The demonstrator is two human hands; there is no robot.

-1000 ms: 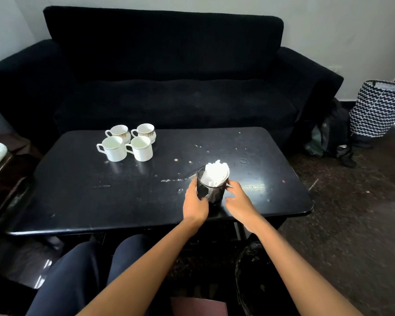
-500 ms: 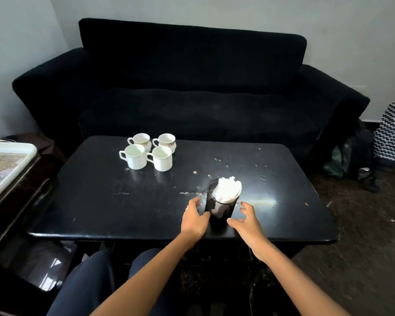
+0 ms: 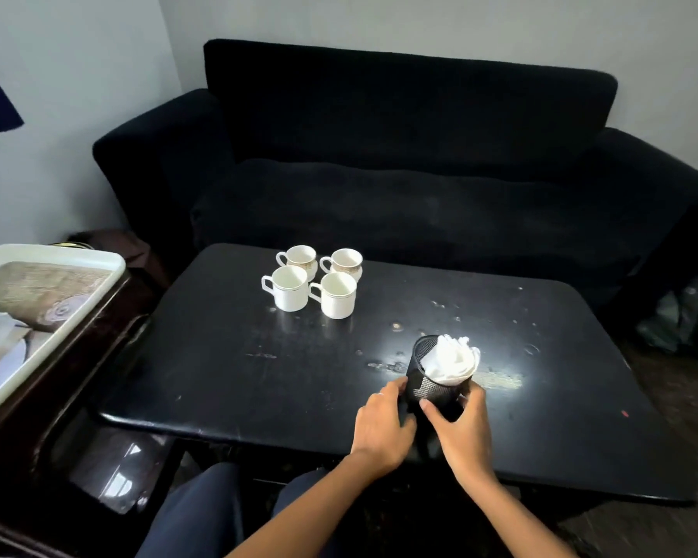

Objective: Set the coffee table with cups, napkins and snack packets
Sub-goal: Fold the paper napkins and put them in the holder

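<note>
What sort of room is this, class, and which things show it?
Probably a home sitting room: a dark sofa stands behind a low coffee table bearing four cups.

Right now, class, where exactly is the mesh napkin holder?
In the head view, the mesh napkin holder stands near the coffee table's front edge, right of centre, between the left hand and right hand.

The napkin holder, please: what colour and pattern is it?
Black wire mesh holder, seen in the head view.
</note>
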